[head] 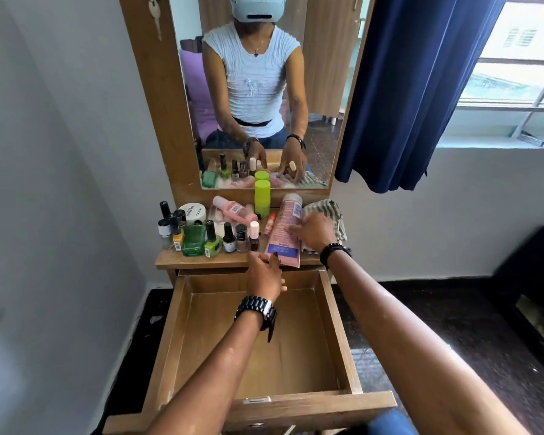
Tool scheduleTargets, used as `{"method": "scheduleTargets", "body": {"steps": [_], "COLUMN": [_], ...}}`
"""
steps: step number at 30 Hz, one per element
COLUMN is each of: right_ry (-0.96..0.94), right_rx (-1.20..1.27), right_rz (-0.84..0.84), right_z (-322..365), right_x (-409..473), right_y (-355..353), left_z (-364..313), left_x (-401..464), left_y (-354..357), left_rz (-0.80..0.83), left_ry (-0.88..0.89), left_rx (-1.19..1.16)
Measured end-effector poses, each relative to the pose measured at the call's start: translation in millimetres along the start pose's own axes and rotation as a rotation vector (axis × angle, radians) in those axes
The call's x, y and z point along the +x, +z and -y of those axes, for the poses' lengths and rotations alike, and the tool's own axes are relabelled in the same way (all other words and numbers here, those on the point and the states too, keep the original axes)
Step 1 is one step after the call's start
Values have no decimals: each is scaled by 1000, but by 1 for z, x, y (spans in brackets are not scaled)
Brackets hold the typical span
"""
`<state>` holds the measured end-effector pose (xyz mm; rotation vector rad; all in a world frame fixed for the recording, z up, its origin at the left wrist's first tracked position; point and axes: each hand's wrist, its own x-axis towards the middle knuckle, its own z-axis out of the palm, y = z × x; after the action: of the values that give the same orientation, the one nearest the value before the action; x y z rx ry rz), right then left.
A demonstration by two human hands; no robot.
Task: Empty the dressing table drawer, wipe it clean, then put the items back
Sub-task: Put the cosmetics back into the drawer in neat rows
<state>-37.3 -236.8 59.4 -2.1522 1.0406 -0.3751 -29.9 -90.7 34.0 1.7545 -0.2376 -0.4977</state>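
Note:
The wooden drawer (pixel 336 334) is pulled out and holds nothing that I can see. On the dressing table top (pixel 201 260) stand several nail polish bottles (pixel 212 237), a green glass bottle (pixel 193 240), a white jar (pixel 193 212), a pink bottle (pixel 234 210), a lime green bottle (pixel 262 196) and a small lip balm (pixel 269 224). A large pink tube (pixel 285 227) lies there; my right hand (pixel 314 230) rests on it with fingers spread. My left hand (pixel 264 276) reaches to the tube's lower end, fingers touching it. A striped cloth (pixel 330 211) lies under my right hand.
A mirror (pixel 258 89) stands behind the table top and reflects me. A blue curtain (pixel 415 89) hangs at the right beside a window. White walls flank the table; a dark floor (pixel 453 324) and a black object lie at the right.

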Motion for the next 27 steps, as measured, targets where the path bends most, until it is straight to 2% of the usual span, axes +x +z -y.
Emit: {"method": "scheduleTargets", "body": {"steps": [6, 11, 15, 22, 27], "right_ry": [77, 140, 144, 119, 49], "right_rx": [63, 153, 235, 530, 692], "right_rz": [-6, -17, -61, -224, -154], "right_z": [1, 4, 4, 4, 1], "right_x": [0, 0, -2, -27, -70], "right_y": [-1, 1, 1, -12, -46], "left_z": [-3, -7, -12, -30, -25], "left_x": [5, 4, -3, -19, -47], "left_y": [4, 8, 14, 14, -9], "left_rz": [1, -8, -2, 42, 220], "left_ry": [-109, -206, -213, -176, -61], "left_rx": [-173, -574, -721, -762, -522]}}
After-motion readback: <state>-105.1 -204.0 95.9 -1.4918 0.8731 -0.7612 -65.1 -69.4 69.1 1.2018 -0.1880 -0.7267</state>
